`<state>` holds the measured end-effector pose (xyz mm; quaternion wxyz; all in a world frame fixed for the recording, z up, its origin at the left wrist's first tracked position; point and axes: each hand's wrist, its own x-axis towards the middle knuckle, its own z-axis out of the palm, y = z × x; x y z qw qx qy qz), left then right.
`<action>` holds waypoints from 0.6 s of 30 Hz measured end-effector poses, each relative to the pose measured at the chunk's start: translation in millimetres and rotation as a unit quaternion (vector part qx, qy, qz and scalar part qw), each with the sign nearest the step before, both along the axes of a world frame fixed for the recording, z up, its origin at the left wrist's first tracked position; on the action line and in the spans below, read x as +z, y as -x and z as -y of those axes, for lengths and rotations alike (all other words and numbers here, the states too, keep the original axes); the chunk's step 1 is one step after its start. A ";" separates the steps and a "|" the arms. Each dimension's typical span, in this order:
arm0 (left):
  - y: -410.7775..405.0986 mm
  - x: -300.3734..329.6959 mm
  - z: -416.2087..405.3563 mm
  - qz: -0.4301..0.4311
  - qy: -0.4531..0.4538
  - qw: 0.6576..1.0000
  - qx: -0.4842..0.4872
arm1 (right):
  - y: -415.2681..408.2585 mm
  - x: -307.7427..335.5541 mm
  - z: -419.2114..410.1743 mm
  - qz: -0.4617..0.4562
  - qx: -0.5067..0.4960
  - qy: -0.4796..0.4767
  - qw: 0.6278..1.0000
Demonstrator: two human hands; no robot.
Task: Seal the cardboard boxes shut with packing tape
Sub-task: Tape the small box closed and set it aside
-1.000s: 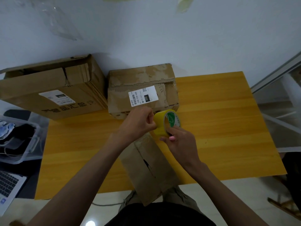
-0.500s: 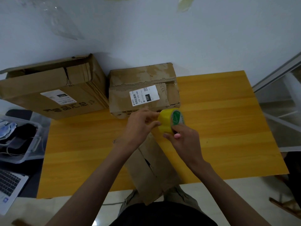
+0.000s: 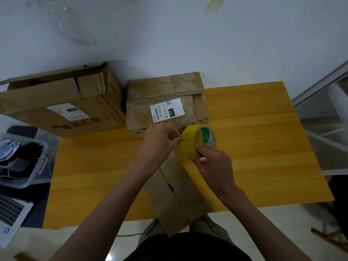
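Observation:
A yellow roll of packing tape point(image 3: 190, 141) is held above the near cardboard box point(image 3: 177, 193), which lies slanted over the table's front edge. My right hand point(image 3: 212, 164) grips the roll from below, fingers curled round its rim. My left hand point(image 3: 160, 144) pinches at the roll's left side, where the tape end would be; the end itself is too small to make out. Two more cardboard boxes stand at the back: a large one point(image 3: 62, 108) on the left and a worn one with a white label point(image 3: 165, 106) in the middle.
The yellow wooden table point(image 3: 254, 138) has bare surface to the right and left of the hands. A clear plastic bin point(image 3: 22, 161) with clutter and a laptop point(image 3: 11, 217) sit left of the table. A white wall stands close behind the boxes.
Both hands and the tape roll have risen slightly toward the labelled box. My left fingers have shifted on the roll's left side. The boxes have not moved.

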<state>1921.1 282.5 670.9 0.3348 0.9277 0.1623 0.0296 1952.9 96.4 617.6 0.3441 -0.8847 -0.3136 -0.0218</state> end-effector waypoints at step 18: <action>5.1 -18.2 8.9 0.050 0.153 0.987 -0.011 | -4.9 2.3 0.2 -0.099 -0.003 -0.058 0.993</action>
